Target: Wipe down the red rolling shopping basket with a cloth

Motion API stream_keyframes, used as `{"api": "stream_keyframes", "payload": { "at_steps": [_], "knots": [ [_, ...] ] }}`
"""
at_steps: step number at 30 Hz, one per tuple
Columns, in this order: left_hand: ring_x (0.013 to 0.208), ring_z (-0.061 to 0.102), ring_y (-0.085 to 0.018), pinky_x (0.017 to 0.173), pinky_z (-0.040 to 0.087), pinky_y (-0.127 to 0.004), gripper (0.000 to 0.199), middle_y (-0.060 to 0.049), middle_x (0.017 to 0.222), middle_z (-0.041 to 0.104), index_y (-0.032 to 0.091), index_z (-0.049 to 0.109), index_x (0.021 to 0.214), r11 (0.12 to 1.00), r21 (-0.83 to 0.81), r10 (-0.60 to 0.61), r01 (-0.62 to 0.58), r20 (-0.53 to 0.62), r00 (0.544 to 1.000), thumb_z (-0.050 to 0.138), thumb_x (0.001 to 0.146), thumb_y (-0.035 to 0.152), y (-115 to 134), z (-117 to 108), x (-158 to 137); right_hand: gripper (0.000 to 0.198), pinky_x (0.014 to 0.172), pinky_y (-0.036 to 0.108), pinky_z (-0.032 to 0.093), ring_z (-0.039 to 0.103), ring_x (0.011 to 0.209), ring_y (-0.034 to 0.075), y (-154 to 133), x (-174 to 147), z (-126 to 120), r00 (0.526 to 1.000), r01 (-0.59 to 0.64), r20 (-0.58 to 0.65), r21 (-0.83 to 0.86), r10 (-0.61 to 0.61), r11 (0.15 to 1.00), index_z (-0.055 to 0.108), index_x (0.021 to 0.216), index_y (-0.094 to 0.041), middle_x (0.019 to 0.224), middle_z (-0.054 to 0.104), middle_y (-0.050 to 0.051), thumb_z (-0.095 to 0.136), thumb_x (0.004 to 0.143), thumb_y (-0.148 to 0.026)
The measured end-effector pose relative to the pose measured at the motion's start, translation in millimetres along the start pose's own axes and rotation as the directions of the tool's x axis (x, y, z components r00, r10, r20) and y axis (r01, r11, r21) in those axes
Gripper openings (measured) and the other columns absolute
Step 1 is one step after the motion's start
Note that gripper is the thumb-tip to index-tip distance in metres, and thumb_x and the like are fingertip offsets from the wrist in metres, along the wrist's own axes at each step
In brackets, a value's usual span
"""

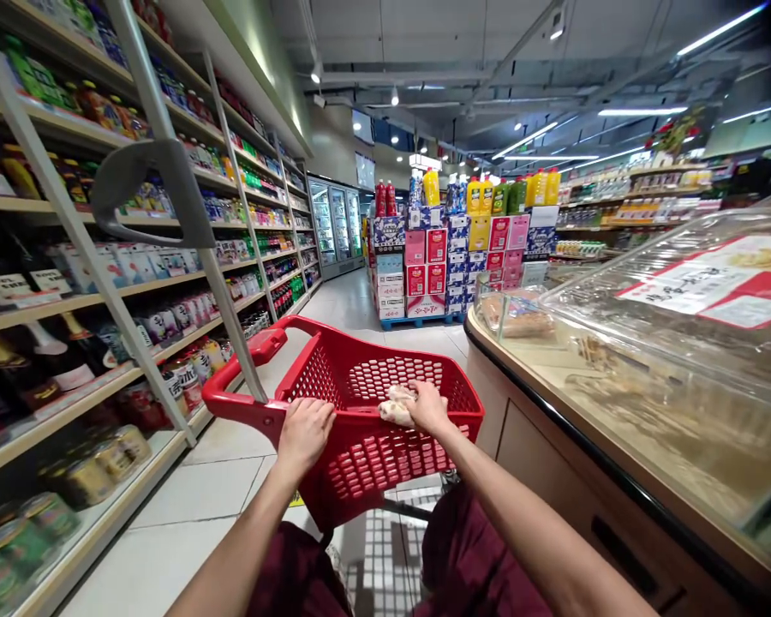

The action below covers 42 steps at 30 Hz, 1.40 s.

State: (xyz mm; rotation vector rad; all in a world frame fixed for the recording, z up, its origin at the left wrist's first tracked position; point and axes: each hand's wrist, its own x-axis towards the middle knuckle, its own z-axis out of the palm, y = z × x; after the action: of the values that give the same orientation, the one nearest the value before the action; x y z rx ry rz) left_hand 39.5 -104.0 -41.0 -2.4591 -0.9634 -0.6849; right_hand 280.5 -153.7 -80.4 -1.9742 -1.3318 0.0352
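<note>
A red plastic rolling shopping basket (385, 463) with pierced sides stands in front of my legs. Over its near rim, toward the left end, the fingers of my left hand (305, 437) are curled and grip it. My right hand (429, 407) is closed round a whitish item with brownish patches (398, 407), held at the same rim farther right. What kind of thing it is I cannot make out, and the fingers cover part of it. A grey metal pull handle (154, 193) rises from the basket's left end and leans to the upper left.
Drink shelves (167, 300) with bottles and cans line the left side. At the right is a display counter (617, 428) with a dark edge and clear-lidded food packs. Stacked cartons topped by juice bottles (446, 257) stand ahead, with glass-door fridges (337, 218) behind.
</note>
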Motion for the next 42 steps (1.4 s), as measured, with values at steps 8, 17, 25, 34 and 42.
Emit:
{"api": "stream_keyframes", "payload": {
  "at_steps": [8, 17, 25, 34, 42],
  "knots": [
    [0.079, 0.053, -0.018, 0.079, 0.033, -0.034, 0.027, -0.003, 0.08, 0.065, 0.022, 0.061, 0.081, 1.0, 0.016, -0.011, 0.012, -0.013, 1.0, 0.036, 0.085, 0.031, 1.6, 0.1, 1.0, 0.029, 0.079, 0.03, 0.038, 0.053, 0.096, 0.018, 4.5, -34.6, 14.5, 0.85, 0.525, 0.042, 0.012, -0.525, 0.851, 0.056, 0.11, -0.023, 0.108, 0.06, 0.006, 0.044, 0.084, -0.024],
    [0.093, 0.053, -0.02, 0.09, 0.029, -0.038, 0.027, -0.002, 0.094, 0.066, 0.023, 0.062, 0.088, 0.999, 0.041, -0.029, 0.033, -0.077, 0.997, 0.035, 0.086, 0.028, 5.8, 7.7, 1.5, 0.033, 0.078, 0.033, 0.038, 0.054, 0.081, 0.017, 23.0, -37.1, 18.6, 0.932, 0.268, -0.237, -0.059, -0.275, 0.961, 0.064, 0.088, -0.02, 0.085, 0.064, 0.005, 0.032, 0.084, -0.014],
    [0.09, 0.052, -0.02, 0.09, 0.03, -0.038, 0.028, -0.003, 0.095, 0.066, 0.024, 0.061, 0.092, 0.997, 0.06, -0.034, 0.038, -0.058, 0.998, 0.036, 0.086, 0.031, 3.4, 16.3, 4.4, 0.032, 0.086, 0.033, 0.034, 0.05, 0.096, 0.018, 72.7, -36.9, 4.2, 0.923, 0.265, -0.248, -0.146, -0.295, 0.953, 0.061, 0.098, -0.019, 0.099, 0.062, 0.006, 0.036, 0.08, -0.01],
    [0.089, 0.053, -0.02, 0.088, 0.03, -0.039, 0.029, -0.003, 0.096, 0.066, 0.025, 0.061, 0.094, 0.999, 0.035, -0.031, 0.032, -0.018, 0.999, 0.034, 0.086, 0.031, 2.0, 13.9, 11.5, 0.032, 0.089, 0.035, 0.034, 0.05, 0.098, 0.02, 30.4, -30.1, 14.8, 0.91, 0.373, -0.175, -0.053, -0.377, 0.926, 0.061, 0.1, -0.02, 0.104, 0.06, 0.005, 0.037, 0.08, -0.014],
    [0.091, 0.054, -0.019, 0.092, 0.027, -0.04, 0.028, -0.002, 0.094, 0.067, 0.025, 0.062, 0.089, 0.994, -0.038, -0.101, 0.101, -0.008, 0.995, 0.035, 0.085, 0.031, 5.6, 13.2, 11.0, 0.03, 0.085, 0.038, 0.033, 0.051, 0.088, 0.022, 22.4, -28.2, 12.7, 0.946, 0.265, -0.178, -0.045, -0.269, 0.963, 0.064, 0.084, -0.018, 0.085, 0.062, 0.008, 0.035, 0.078, -0.011]
  ]
}}
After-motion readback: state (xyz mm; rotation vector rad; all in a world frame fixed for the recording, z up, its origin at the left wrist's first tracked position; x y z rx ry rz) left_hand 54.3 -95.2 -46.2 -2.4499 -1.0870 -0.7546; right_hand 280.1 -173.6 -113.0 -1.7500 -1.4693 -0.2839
